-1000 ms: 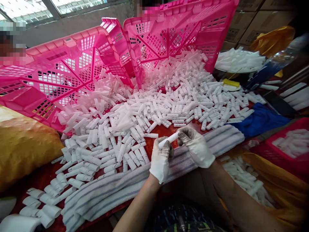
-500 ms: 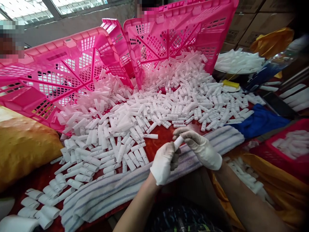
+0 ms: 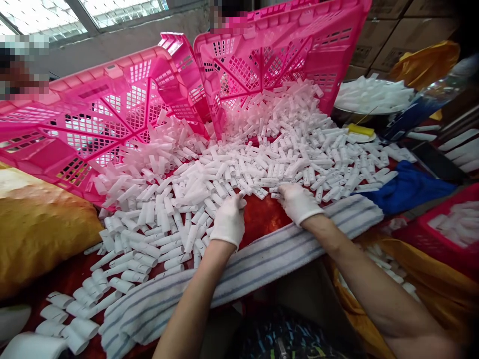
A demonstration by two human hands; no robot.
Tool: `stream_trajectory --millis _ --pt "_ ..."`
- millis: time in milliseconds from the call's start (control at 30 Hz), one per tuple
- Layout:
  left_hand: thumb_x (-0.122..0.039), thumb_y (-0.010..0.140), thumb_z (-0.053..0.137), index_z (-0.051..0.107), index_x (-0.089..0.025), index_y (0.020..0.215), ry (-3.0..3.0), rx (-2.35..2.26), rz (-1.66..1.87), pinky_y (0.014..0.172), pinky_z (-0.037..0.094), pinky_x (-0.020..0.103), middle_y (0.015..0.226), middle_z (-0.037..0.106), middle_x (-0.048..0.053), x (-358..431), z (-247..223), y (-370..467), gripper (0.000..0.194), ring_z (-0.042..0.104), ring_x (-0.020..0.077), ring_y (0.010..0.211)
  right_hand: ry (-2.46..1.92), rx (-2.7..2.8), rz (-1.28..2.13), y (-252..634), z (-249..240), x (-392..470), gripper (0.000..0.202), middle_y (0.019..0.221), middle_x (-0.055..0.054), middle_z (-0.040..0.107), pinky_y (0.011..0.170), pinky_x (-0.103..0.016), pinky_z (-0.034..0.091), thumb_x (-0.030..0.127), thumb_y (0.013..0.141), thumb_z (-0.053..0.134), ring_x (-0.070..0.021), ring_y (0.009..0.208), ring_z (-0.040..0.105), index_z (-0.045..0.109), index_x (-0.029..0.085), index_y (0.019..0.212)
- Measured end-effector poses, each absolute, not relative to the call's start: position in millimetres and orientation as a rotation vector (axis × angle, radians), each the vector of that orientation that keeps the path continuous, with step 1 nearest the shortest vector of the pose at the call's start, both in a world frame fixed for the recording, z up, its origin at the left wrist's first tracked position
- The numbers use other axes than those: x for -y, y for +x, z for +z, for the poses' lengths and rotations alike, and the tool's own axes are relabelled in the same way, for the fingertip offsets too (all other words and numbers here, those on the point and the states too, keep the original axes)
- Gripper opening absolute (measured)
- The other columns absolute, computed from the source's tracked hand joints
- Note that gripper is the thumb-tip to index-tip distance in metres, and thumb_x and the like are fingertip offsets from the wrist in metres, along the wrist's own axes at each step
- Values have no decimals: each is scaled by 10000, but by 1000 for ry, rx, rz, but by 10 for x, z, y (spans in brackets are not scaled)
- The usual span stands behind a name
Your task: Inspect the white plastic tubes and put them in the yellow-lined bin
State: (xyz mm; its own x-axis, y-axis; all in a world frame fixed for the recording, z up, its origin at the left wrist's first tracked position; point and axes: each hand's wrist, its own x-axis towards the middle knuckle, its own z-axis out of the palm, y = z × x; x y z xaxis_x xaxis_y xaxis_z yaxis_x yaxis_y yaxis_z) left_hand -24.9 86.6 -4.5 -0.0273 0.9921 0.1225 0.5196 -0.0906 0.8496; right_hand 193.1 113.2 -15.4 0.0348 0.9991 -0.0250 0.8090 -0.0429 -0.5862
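Observation:
Many small white tubes [image 3: 224, 167] lie heaped on the red table surface [image 3: 262, 217]. My left hand [image 3: 229, 219], in a white glove, is at the front edge of the heap; its fingers are closed around a white tube whose end shows by the fingertips. To the right, my right hand [image 3: 297, 202], also gloved, reaches to the tubes at the heap's edge. Its fingertips are bent over a tube there, and whether they grip it is too small to tell. A striped towel [image 3: 262, 264] lies along the table edge beneath my forearms.
Pink baskets [image 3: 149, 99] stand tilted behind the heap. At the right are a heaped bowl [image 3: 374, 99], a yellow object [image 3: 360, 130], a blue cloth [image 3: 411, 189] and a red basket [image 3: 415, 234]. A yellow sack [image 3: 41, 234] is at left. People are partly visible behind.
My hands were together over the towel, holding a white tube between them. They have moved apart and forward, the left one to the left, both now at the heap's front edge.

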Motion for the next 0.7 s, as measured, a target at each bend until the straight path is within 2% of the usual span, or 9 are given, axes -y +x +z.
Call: stream_trajectory --millis 67,133,233,333,500,600,700 --pt "-188 755 667 584 -201 973 1303 -1526 1187 756 480 298 829 618 27 -772 25 -266 234 612 166 739 -1900 1828 600 1797 -220 -1197 222 944 -134 659 798 -361 438 385 815 622 -252 880 605 678 183 888" --pt "-235 742 702 513 -190 940 926 -1374 1222 676 481 267 781 595 0 -671 61 -266 277 611 132 656 -1663 1697 803 1746 -246 -1121 276 920 -103 650 792 -361 460 449 806 628 -231 857 601 650 194 909" --pt "-279 723 737 455 -184 916 601 -1154 1226 649 479 242 755 567 -27 -553 36 -186 355 604 94 603 -1248 1296 1168 1682 -199 -902 352 838 -24 629 712 -322 489 536 751 666 -168 744 581 594 224 897" --pt "-312 692 774 448 -184 923 504 -1037 1243 637 469 213 749 551 -43 -474 0 -34 420 593 69 592 -1150 1065 1301 1597 -96 -755 361 754 11 604 602 -271 450 533 707 716 -121 630 524 596 220 842" --pt "-359 668 798 401 -204 865 467 -999 1280 624 450 203 701 496 -72 -376 47 129 469 580 62 585 -1227 983 1300 1630 35 -770 385 713 8 604 491 -244 352 559 650 745 -104 559 455 605 214 750" --pt "-401 720 755 393 -215 873 548 -988 1276 572 420 193 689 500 -72 -306 74 158 434 558 63 565 -1231 1017 1296 1675 84 -800 409 685 16 584 506 -251 356 590 631 741 -106 561 442 597 217 717" --pt "-466 785 679 426 -222 945 662 -1079 1165 471 352 184 638 502 -74 -227 70 188 385 467 55 471 -1239 1173 1293 1643 126 -789 430 673 20 557 591 -269 405 629 656 704 -121 619 468 603 216 713"
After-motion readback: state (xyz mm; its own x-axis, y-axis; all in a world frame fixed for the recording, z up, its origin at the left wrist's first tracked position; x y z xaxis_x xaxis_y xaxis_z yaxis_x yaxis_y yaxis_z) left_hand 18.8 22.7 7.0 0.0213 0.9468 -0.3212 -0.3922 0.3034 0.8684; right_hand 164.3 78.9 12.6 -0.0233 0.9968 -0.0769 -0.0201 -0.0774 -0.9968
